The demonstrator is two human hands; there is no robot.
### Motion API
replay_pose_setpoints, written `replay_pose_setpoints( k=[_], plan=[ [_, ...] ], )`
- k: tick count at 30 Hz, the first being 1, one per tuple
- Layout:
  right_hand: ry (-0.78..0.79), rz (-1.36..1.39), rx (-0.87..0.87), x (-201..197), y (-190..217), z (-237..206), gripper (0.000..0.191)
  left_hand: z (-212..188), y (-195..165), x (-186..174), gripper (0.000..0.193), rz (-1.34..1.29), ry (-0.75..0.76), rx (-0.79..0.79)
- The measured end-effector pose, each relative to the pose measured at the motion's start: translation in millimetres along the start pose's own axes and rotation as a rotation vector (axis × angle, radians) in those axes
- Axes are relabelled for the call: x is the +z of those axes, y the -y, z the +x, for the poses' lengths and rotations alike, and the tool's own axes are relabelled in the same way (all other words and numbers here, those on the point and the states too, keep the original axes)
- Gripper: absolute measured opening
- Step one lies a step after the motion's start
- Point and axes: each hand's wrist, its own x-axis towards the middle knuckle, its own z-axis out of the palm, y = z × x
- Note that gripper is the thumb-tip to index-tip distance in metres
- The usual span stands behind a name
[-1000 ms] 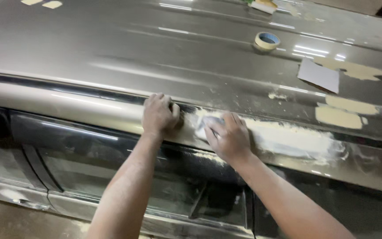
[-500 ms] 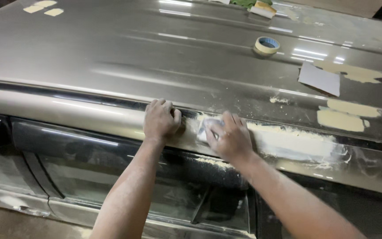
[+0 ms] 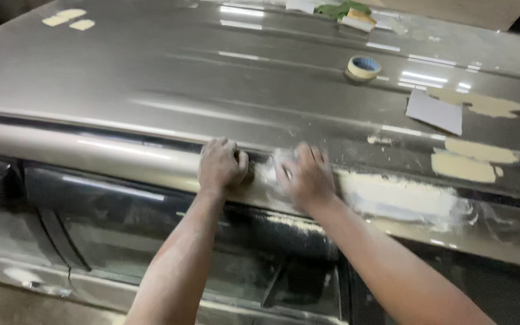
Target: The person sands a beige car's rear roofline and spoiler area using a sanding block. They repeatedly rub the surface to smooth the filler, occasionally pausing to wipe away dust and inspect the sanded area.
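Your left hand [image 3: 221, 167] curled, braced on roof rail [image 3: 121, 157], grip holds nothing visible. Your right hand [image 3: 305, 176] presses pale sanding pad [image 3: 277, 167] flat against filler patch [image 3: 401, 198], grip part closed. Risk: pad slips, scuffs good paint. Tape roll [image 3: 363, 67] far, may roll.

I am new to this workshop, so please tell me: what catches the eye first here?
Two bare hands press on the car roof's edge rail: the left hand curled, the right hand on a whitish filler patch. Farther back on the grey roof lie a masking tape roll and a grey sheet.
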Motion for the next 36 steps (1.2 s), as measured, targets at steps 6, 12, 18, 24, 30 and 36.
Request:
replay_pose_setpoints(
  k=[6, 12, 18, 24, 30, 36],
  plan=[
    [-0.124, 0.006, -0.027, -17.0, 13.8, -9.7, 0.016, -5.6, -9.0, -5.0, 0.021, 0.047, 0.011, 0.024],
    [-0.038, 0.032, -0.054, -19.1, 10.9, -15.2, 0.019, 0.8, -2.5, -0.8, 0.020, 0.013, 0.012, -0.020],
    [-0.135, 0.047, -0.029, -0.5, 7.9, 3.7, 0.019, -9.3, -11.4, -0.1, 0.020, 0.022, -0.008, 0.039],
    [-0.086, 0.165, -0.114, -39.9, -9.9, -58.6, 0.014, -5.4, -0.3, 5.4, 0.022, 0.055, 0.014, 0.003],
    [-0.092, 0.107, -0.019, -1.5, -17.3, -2.0, 0.015, -5.1, 1.7, 3.8, 0.024, 0.074, 0.003, 0.050],
    [-0.134, 0.174, -0.084, -30.8, -27.5, -36.3, 0.013, -8.5, 1.0, 3.6, 0.022, 0.018, 0.026, 0.008]
  ],
)
